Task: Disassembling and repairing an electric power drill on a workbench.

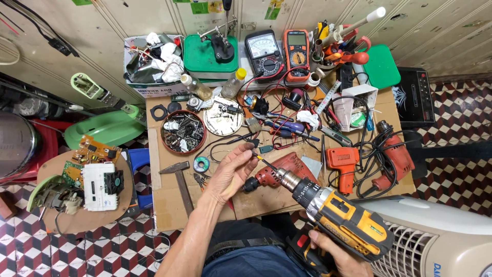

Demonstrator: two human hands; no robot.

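Note:
My right hand (335, 254) grips the handle of a yellow and black cordless drill (341, 215), held over my lap with its chuck pointing up and left. A thin bit (267, 164) sticks out of the chuck. My left hand (230, 172) reaches over the cardboard-covered workbench (169, 205) and pinches the tip of that bit between thumb and fingers. Just behind the chuck lies a red motor housing part (287, 166).
A hammer (180, 179), a solder spool (201, 164), a round tin of small parts (183, 132), an orange glue gun (344, 166), a red corded drill (394, 159) and two multimeters (279, 51) crowd the bench. A white fan housing (435, 236) stands at right. Circuit boards lie on a stool at left.

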